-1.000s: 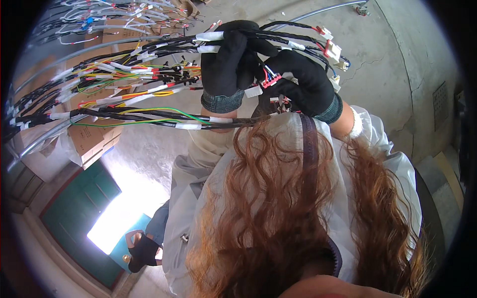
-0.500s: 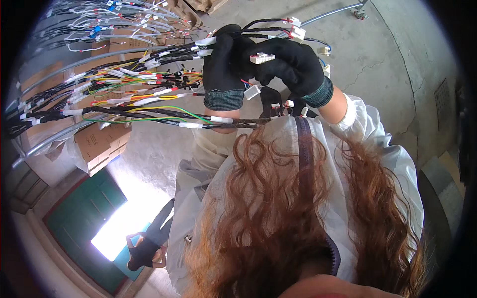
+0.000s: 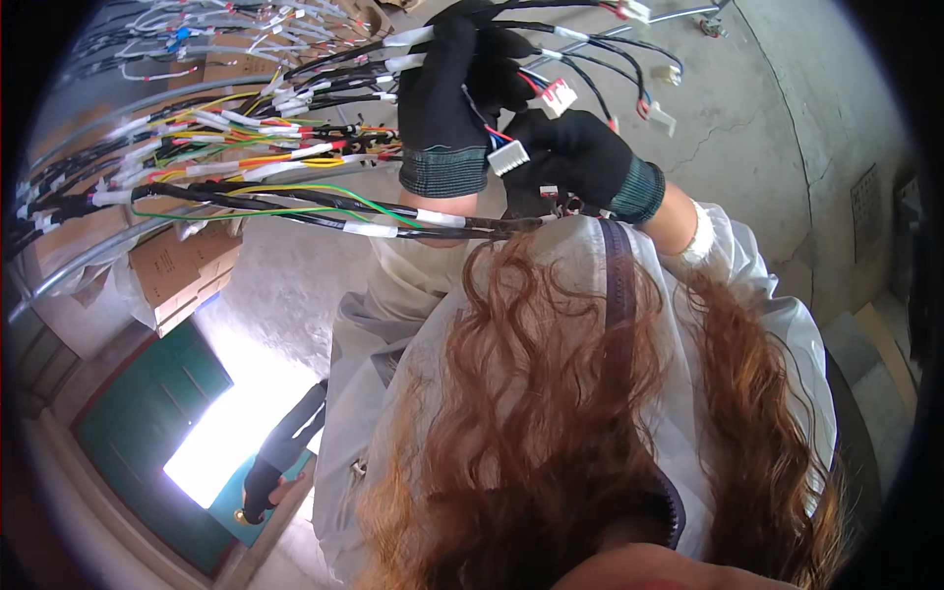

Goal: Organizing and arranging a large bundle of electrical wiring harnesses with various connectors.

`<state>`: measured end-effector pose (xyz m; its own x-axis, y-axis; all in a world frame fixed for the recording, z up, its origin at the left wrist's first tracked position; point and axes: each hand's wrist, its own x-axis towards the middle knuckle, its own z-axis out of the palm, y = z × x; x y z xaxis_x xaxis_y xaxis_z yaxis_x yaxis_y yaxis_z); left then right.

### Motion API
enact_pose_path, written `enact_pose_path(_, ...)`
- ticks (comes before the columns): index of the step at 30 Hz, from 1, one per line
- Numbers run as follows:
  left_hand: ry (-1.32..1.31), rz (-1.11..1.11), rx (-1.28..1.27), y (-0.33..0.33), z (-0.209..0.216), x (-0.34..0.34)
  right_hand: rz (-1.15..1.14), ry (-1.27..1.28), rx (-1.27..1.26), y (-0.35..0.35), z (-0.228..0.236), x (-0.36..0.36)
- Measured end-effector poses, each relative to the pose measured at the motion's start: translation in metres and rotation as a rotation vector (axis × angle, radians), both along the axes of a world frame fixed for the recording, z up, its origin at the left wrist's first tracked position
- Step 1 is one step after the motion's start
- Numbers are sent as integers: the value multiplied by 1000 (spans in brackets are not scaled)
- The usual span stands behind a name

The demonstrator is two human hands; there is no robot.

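Both hands wear black knit gloves and work in a hanging wire harness (image 3: 295,147). The left hand (image 3: 447,98) is closed around a bundle of black-sleeved wires (image 3: 511,29) that runs across its knuckles and spreads out in many colours to its left side. Just beside it, the right hand (image 3: 580,152) pinches a small white connector (image 3: 508,157) between thumb and fingertips, with thin red and blue leads rising from it toward another white plug (image 3: 559,95) above that hand. Cardboard boxes (image 3: 182,270) sit well apart, below and left of the hands (partly behind the wires).
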<state>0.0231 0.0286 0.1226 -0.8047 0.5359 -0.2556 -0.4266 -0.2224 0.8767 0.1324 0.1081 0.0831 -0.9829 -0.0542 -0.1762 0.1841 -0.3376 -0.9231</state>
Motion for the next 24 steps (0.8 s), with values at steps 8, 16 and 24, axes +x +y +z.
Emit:
enact_pose_path(8, 147, -139, -45, -15, -7, -7, 56, 108, -385, -7, -1, 7)
enact_pose_path(16, -168, -105, 108, -8, 15, -3, -211, 410, 682, -8, 11, 4)
enact_pose_path(24, -103, -39, 127, -6, 18, 3, -345, 620, 797, -5, 11, 3)
